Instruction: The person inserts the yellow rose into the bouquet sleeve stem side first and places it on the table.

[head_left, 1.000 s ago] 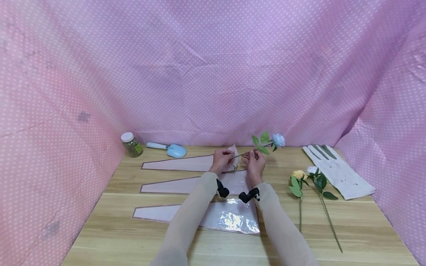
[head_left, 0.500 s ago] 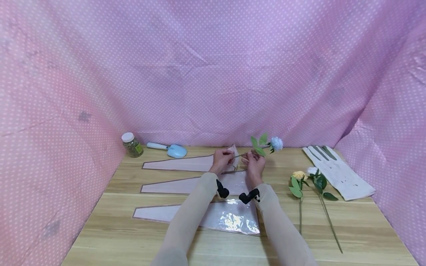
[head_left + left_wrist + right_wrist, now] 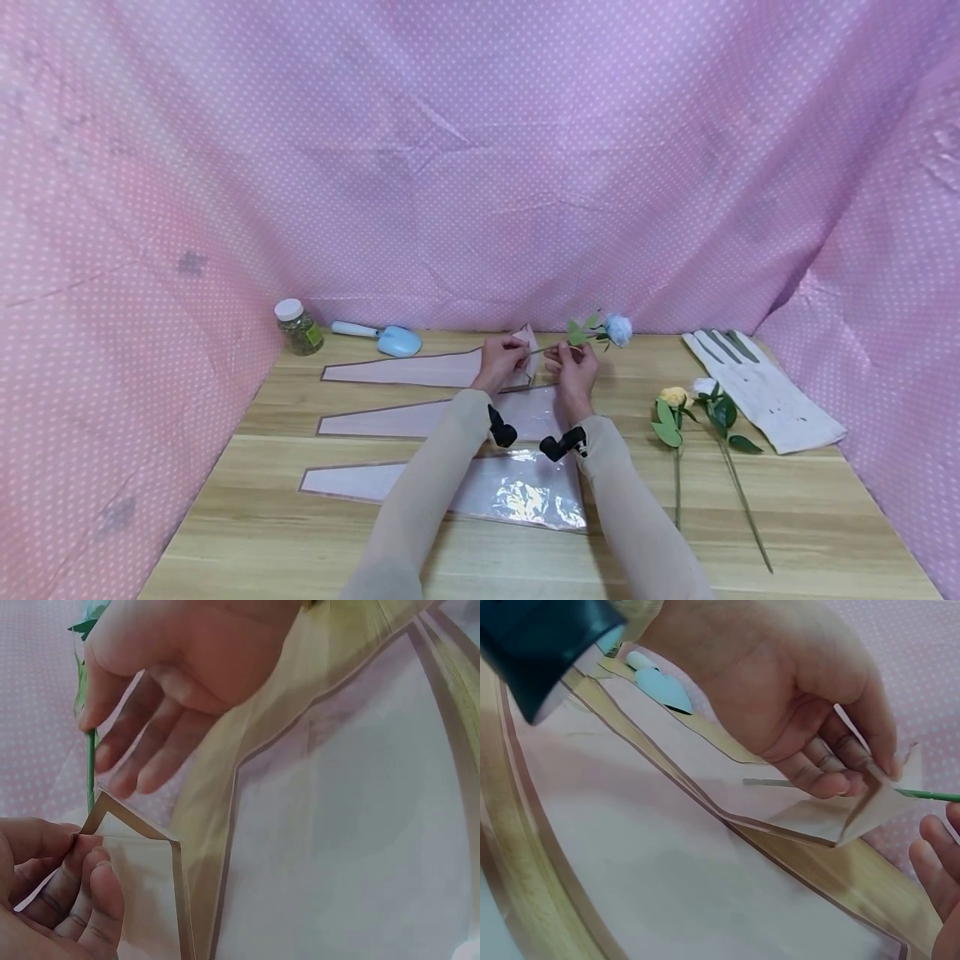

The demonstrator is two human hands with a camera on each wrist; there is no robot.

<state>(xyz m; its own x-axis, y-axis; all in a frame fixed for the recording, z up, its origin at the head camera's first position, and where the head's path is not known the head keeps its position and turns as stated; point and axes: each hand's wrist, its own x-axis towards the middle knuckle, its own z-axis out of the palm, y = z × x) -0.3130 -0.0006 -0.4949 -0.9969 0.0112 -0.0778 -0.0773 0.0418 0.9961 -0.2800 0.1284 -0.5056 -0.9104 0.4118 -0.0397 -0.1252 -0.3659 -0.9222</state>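
Note:
My left hand [image 3: 501,362] pinches the mouth of the rearmost tapered flower sleeve [image 3: 405,370], holding its edge raised. With my right hand [image 3: 576,375] I pinch the stem of a pale blue artificial rose [image 3: 618,330], its leaves just beyond my fingers. In the right wrist view, the stem's lower end [image 3: 765,782] shows inside the sleeve, behind the left hand's fingers. The left wrist view has the green stem [image 3: 91,761] running down from the right thumb to the raised sleeve mouth [image 3: 135,821].
Two more flat sleeves, a middle one [image 3: 375,419] and a front one [image 3: 517,492], lie nearer me. A yellow rose [image 3: 674,397], a white rose [image 3: 705,386] and white gloves [image 3: 772,400] are at right. A lidded jar [image 3: 300,329] and blue trowel [image 3: 397,341] stand back left.
The blue rose has shifted slightly left and down, its stem sliding toward the sleeve and its leaves turning. My left hand stays at the sleeve mouth; my right hand hardly moves.

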